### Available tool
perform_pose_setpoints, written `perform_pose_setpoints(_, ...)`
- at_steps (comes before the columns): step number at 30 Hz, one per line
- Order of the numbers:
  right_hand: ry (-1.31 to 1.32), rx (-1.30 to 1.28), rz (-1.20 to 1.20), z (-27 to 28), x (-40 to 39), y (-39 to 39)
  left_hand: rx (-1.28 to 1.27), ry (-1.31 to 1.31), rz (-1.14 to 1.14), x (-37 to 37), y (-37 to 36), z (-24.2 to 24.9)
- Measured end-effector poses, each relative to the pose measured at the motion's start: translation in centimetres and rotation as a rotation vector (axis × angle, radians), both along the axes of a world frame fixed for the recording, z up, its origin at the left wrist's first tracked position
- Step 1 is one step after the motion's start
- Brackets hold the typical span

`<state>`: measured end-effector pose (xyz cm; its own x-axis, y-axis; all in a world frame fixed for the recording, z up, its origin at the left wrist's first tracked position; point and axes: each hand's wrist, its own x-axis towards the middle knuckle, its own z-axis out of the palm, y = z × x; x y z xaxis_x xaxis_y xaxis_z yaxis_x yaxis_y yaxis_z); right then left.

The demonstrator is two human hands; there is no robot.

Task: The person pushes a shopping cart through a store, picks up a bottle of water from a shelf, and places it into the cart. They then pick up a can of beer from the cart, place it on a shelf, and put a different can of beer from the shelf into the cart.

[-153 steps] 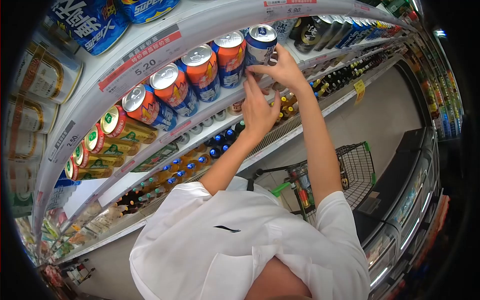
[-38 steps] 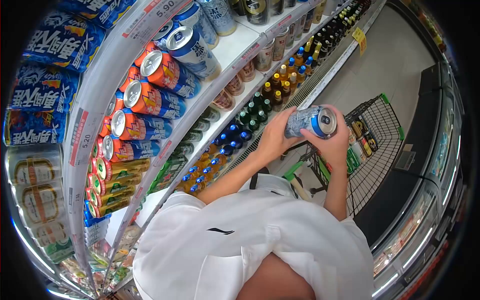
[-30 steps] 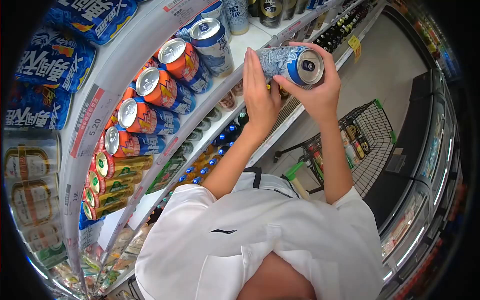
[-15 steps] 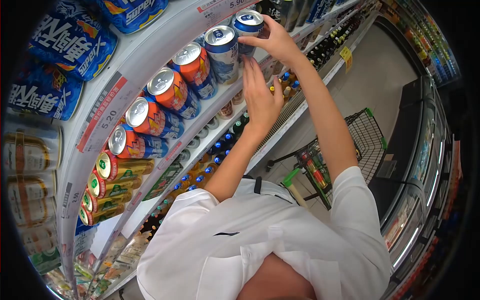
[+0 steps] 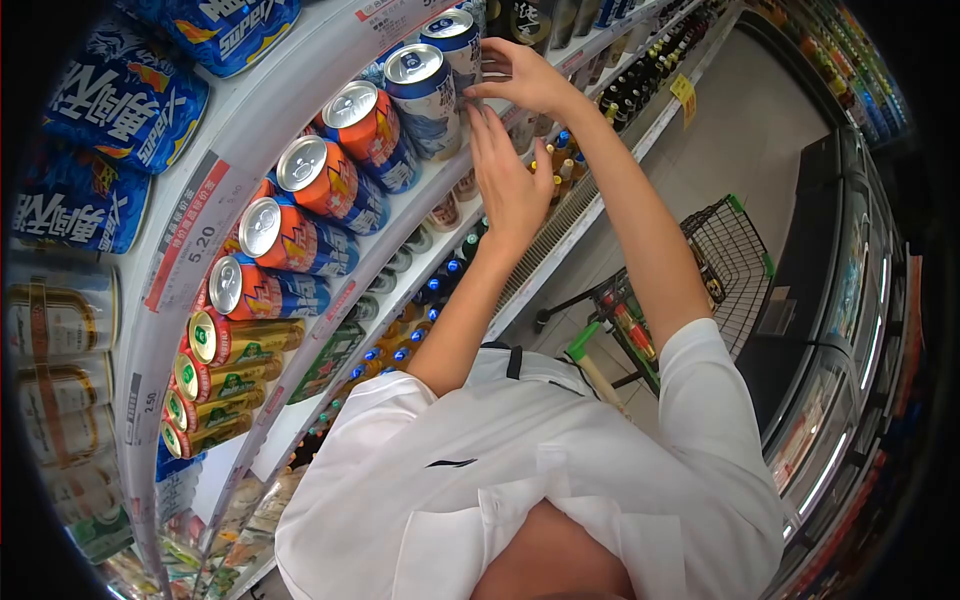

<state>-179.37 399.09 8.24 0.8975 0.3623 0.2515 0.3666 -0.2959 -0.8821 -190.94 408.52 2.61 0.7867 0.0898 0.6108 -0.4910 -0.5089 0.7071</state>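
Observation:
My right hand [image 5: 530, 80] is beside a blue-and-white drink can [image 5: 458, 55] at the upper end of the shelf row. Its fingers are curved and apart from the thumb, fingertips right at the can's side. Below it, my left hand [image 5: 512, 185] has its fingers stretched out, the tips close to the lower side of a second blue-and-white can [image 5: 422, 100]. Both cans stand upright, side by side, on the shelf. Several orange-and-blue cans [image 5: 365, 130] continue the row.
Gold cans [image 5: 245, 340] end the row at lower left. Blue multipacks [image 5: 120, 90] fill the shelf above; bottles [image 5: 435, 285] stand on lower shelves. A wire shopping cart [image 5: 725, 250] stands in the aisle behind my right arm, near black freezer cases [image 5: 800, 290].
The upper blue-and-white can has shifted left, closer to its neighbour. My right hand's fingers have come from around its top to its side. The view has shifted slightly.

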Motion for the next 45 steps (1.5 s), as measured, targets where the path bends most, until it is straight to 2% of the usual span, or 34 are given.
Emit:
perform_pose_setpoints(3, -0.054, 0.003, 0.009, -1.0, -0.1, 0.1, 0.001, 0.001, 0.007, -0.6, -0.2, -0.1)
perform_pose_setpoints(5, -0.173, -0.063, -0.120, -1.7, -1.3, 0.0, 0.002, -0.001, 0.010, -1.4, -0.3, -0.2)
perform_pose_setpoints(6, -0.257, 0.025, -0.209, -2.4, -2.5, -0.1, -0.037, 0.057, -0.077, -2.2, -0.2, -0.4)
perform_pose_setpoints(8, -0.265, 0.184, -0.432, -4.2, -7.4, -1.8, -0.111, 0.172, -0.269, -4.0, -0.4, -1.5)
perform_pose_setpoints(9, -0.261, 0.231, -0.546, -5.4, -10.6, -3.2, -0.152, 0.218, -0.382, -4.4, -0.7, -4.5)
perform_pose_setpoints(11, -0.248, 0.064, -0.759, -10.3, -18.5, -7.2, -0.164, 0.629, -0.496, -7.1, -0.8, -8.2)
perform_pose_setpoints(15, 0.228, -0.235, -1.135, -20.7, -39.0, -16.8, 0.150, 0.794, -0.667, -12.5, -1.7, -14.5)
perform_pose_setpoints(16, 0.388, -0.315, -1.186, -21.2, -44.2, -18.9, 0.168, 0.864, -0.729, -13.7, -2.6, -14.6)
perform_pose_setpoints(18, 0.507, -0.410, -1.376, -24.0, -54.0, -22.8, 0.229, 0.958, -0.850, -15.4, -5.5, -14.7)
perform_pose_setpoints(20, 0.589, -0.422, -1.497, -24.4, -59.3, -24.7, 0.288, 0.884, -0.950, -16.6, -9.7, -14.9)
perform_pose_setpoints(23, 0.620, -0.394, -1.658, -24.4, -62.9, -27.7, 0.346, 0.785, -1.119, -17.7, -17.8, -14.3)
perform_pose_setpoints(25, 0.625, -0.311, -1.662, -27.7, -62.6, -30.2, 0.303, 0.864, -1.193, -18.7, -23.3, -17.5)
perform_pose_setpoints(27, 0.610, -0.261, -1.582, -31.2, -60.9, -32.3, 0.471, 0.901, -1.291, -18.9, -28.1, -23.3)
perform_pose_setpoints(29, 0.626, -0.214, -1.487, -35.3, -58.6, -34.7, 0.822, 0.736, -1.352, -18.4, -32.4, -29.3)
perform_pose_setpoints(31, 0.615, 0.034, -1.434, -42.5, -56.8, -36.9, 0.994, 0.808, -1.239, -17.8, -35.9, -37.3)
perform_pose_setpoints(32, 0.794, 0.200, -1.373, -44.2, -55.5, -38.1, 1.094, 0.897, -1.171, -17.4, -37.6, -41.2)
perform_pose_setpoints(33, 0.969, 0.366, -1.297, -46.1, -54.6, -39.2, 1.108, 0.908, -1.173, -17.0, -39.5, -43.1)
perform_pose_setpoints(34, 0.989, 0.380, -1.295, -47.8, -54.1, -40.3, 0.865, 1.281, -0.938, -16.9, -40.9, -45.0)
perform_pose_setpoints(35, 1.154, 0.224, -1.146, -49.9, -53.9, -41.5, 0.588, 1.603, -0.661, -16.9, -42.4, -46.9)
perform_pose_setpoints(36, 1.304, 0.068, -0.982, -51.2, -53.7, -42.2, 0.385, 1.698, -0.586, -16.8, -43.9, -48.7)
perform_pose_setpoints(37, 1.320, 0.078, -0.972, -52.4, -53.8, -42.5, 0.179, 1.778, -0.502, -16.7, -45.2, -50.4)
perform_pose_setpoints(38, 1.195, -0.093, -1.056, -52.2, -53.6, -42.6, 0.031, 1.796, -0.485, -17.1, -46.4, -51.0)
perform_pose_setpoints(39, 1.066, -0.258, -1.132, -52.2, -53.6, -42.3, 0.093, 1.890, -0.465, -16.6, -47.6, -52.5)
perform_pose_setpoints(40, 1.003, 0.017, -1.240, -52.1, -53.3, -42.0, 0.021, 1.917, -0.407, -16.7, -48.3, -53.9)
perform_pose_setpoints(41, 1.019, 0.031, -1.231, -52.9, -53.6, -41.8, -0.055, 1.936, -0.350, -16.9, -48.7, -54.9)
perform_pose_setpoints(42, 1.141, 0.284, -1.195, -53.6, -53.7, -41.7, -0.042, 1.939, -0.336, -17.1, -48.8, -55.7)
perform_pose_setpoints(43, 1.251, 0.539, -1.145, -54.2, -53.7, -41.7, -0.211, 1.967, -0.304, -17.3, -48.9, -56.3)
perform_pose_setpoints(44, 1.315, 0.593, -1.135, -54.2, -53.7, -41.8, -0.385, 1.984, -0.271, -17.4, -49.0, -56.6)
perform_pose_setpoints(45, 1.320, 0.599, -1.129, -54.3, -53.5, -42.2, -0.381, 1.983, -0.263, -17.5, -49.2, -56.7)
